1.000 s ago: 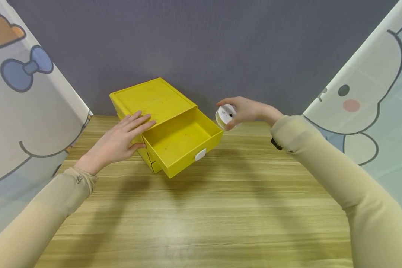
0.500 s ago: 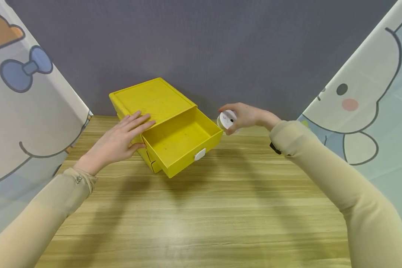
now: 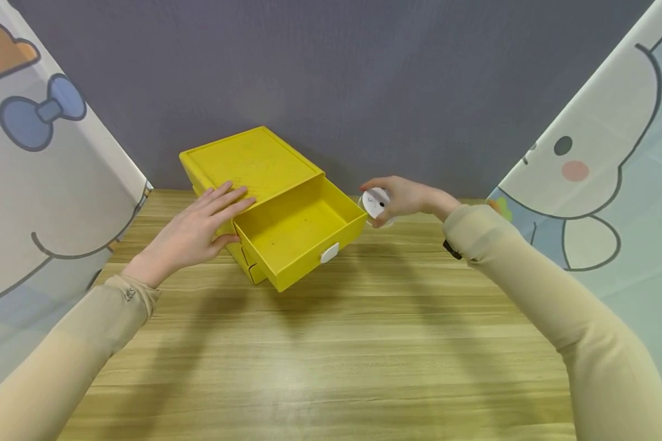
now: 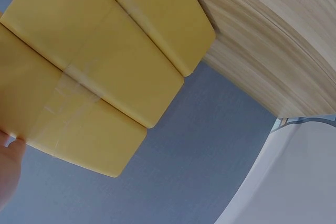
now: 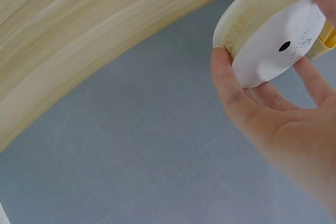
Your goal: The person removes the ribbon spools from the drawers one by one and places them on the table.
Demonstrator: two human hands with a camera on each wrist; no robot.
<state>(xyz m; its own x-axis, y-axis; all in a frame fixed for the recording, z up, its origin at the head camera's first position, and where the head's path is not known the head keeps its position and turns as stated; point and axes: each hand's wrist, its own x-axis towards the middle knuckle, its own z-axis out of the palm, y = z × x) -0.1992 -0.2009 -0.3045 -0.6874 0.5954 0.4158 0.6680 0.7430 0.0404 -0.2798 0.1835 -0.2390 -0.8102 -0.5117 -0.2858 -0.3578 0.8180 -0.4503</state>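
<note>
At the far left stands a panel (image 3: 33, 208) printed with a cartoon, where a blue bow (image 3: 46, 112) and an orange shape (image 3: 8, 50) can be seen. In front of it comes a beige sleeve (image 3: 72, 349), and from this sleeve the left hand (image 3: 190, 231) reaches to the yellow cabinet (image 3: 254, 164). The fingers of this hand are almost straight and a little spread; they rest on the near edge of the cabinet's top, while the thumb is lower, apart from them. In the left wrist view, a clear tape (image 4: 79, 85) crosses the yellow surface.

The top drawer (image 3: 304, 223) stands pulled out toward the front right, with a white handle (image 3: 329, 253) on its face. Just beside the drawer's right side, outside it, is the white spool (image 3: 372, 201), which carries a pale ribbon (image 5: 249, 22) with golden letters. The right hand (image 3: 410, 197) pinches this spool by its rim, with the fingers and thumb curved around it. Whether the spool touches the drawer, I cannot tell. Farther right are a black band (image 3: 451, 250) at the other sleeve (image 3: 535, 300) and a second cartoon panel (image 3: 612, 153).
</note>
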